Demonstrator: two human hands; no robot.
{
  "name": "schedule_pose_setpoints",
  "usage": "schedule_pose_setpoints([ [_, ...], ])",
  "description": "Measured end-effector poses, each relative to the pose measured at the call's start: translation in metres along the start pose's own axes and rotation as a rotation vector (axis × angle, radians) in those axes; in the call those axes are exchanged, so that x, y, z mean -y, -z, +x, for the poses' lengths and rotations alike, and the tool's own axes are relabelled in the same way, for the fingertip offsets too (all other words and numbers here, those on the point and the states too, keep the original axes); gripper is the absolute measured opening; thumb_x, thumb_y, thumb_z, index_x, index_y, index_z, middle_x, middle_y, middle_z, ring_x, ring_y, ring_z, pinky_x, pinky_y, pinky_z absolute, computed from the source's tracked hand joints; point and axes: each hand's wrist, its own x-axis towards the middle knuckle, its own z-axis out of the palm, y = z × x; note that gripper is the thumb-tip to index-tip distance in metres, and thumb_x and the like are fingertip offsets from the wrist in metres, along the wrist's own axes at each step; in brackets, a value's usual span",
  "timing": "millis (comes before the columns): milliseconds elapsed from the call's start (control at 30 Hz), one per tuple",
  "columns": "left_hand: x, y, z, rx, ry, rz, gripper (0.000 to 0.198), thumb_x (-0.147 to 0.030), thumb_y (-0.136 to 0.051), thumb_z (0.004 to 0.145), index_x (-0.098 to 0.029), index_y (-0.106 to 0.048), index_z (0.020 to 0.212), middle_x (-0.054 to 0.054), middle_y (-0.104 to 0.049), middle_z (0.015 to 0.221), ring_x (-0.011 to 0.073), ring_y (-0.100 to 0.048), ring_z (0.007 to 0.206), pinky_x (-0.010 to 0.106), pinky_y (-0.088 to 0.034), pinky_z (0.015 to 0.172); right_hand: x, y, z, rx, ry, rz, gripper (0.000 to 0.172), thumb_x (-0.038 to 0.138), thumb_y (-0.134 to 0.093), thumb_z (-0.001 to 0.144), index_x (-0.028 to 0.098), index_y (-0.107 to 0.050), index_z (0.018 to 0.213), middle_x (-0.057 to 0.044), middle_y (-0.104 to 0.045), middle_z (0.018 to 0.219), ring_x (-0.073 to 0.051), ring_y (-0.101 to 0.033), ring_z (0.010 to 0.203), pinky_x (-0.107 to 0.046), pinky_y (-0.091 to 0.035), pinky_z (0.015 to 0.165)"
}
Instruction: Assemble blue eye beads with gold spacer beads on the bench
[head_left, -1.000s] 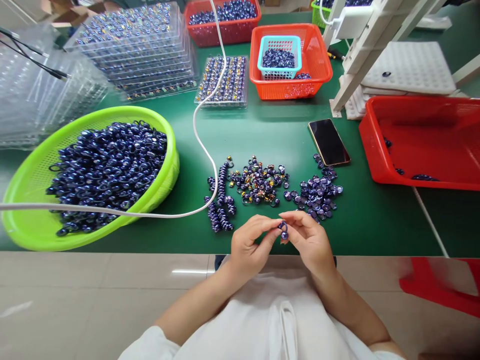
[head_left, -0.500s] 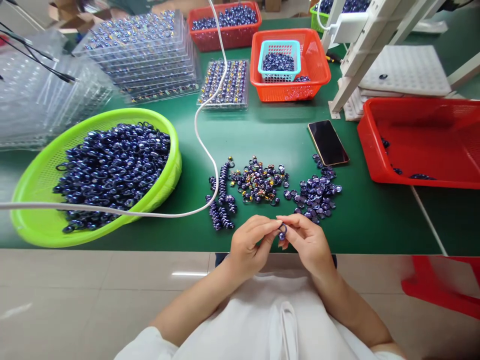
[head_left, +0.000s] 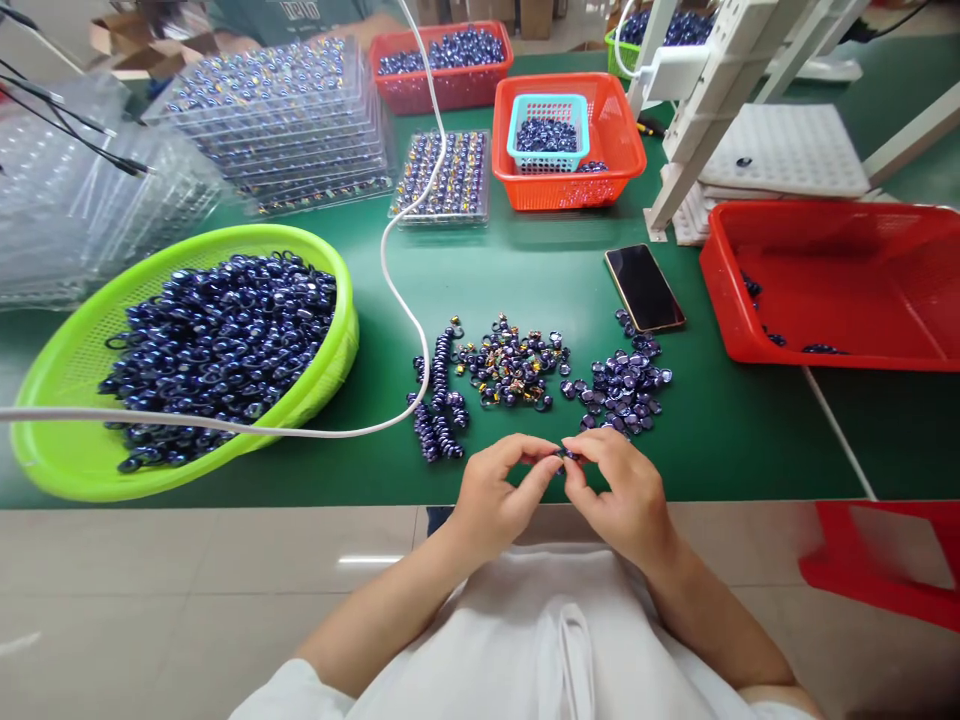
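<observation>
At the frame's lower centre, a small dark piece is pinched by fingers of the left hand and right hand.

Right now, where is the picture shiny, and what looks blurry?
Head view: pale glare on the green table, a bright streak on the floor; also head view: clear trays at far left look hazy, the held dark piece lacks clear detail.
</observation>
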Motion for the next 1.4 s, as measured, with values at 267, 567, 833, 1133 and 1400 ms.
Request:
schedule_pose_setpoints([
  [267,0.007,0.010,0.008,0.224,0.481,-0.592,0.021,-0.032,-0.078,0.079,-0.012,-0.071,0.079,0.002,-0.069,0.066,0.0110,-0.063,0.059,0.024,-0.053,0.062,-0.003,0.006,0.000,0.131,0.049,0.095,0.028,0.013,-0.058,0.094,0.017,-0.058,0.121,-0.010,-0.069,0.096,-0.020,-0.065,0.087,-0.033,-0.058,0.074],
  [567,0.005,0.006,0.004,0.233,0.279,-0.388,0.062,-0.027,-0.085,0.071,-0.021,-0.062,0.129,0.010,-0.065,0.115,0.0196,-0.065,0.096,0.032,-0.057,0.081,-0.011,0.005,-0.004,0.231,0.100,0.073,0.015,0.014,-0.054,0.095,0.016,-0.058,0.110,-0.009,-0.070,0.086,-0.020,-0.067,0.076,-0.032,-0.056,0.067],
  [833,0.009,0.001,0.001,0.228,0.017,-0.036,0.029,-0.026,-0.073,0.084,-0.016,-0.070,0.111,0.010,-0.070,0.098,0.0199,-0.067,0.085,0.033,-0.056,0.079,-0.010,-0.004,-0.011,0.201,0.139,0.026,0.017,0.013,-0.047,0.095,0.018,-0.057,0.108,-0.007,-0.071,0.083,-0.020,-0.067,0.071,-0.031,-0.054,0.062],
  [1133,0.008,0.005,-0.001,0.196,-0.009,0.005,0.021,-0.021,-0.071,0.084,-0.017,-0.074,0.104,0.008,-0.072,0.091,0.0185,-0.067,0.080,0.029,-0.055,0.074,-0.007,-0.010,-0.011,0.146,0.151,0.064,0.021,0.016,-0.049,0.094,0.019,-0.058,0.113,-0.007,-0.073,0.082,-0.019,-0.069,0.070,-0.031,-0.054,0.062],
  [1400,0.014,0.016,-0.007,0.131,0.165,-0.211,0.039,-0.027,-0.083,0.073,-0.015,-0.075,0.109,0.009,-0.072,0.095,0.0185,-0.069,0.082,0.030,-0.060,0.076,-0.001,-0.023,-0.008,0.151,0.125,0.146,0.025,0.011,-0.051,0.094,0.017,-0.058,0.117,-0.009,-0.071,0.085,-0.019,-0.068,0.073,-0.030,-0.056,0.064],
])
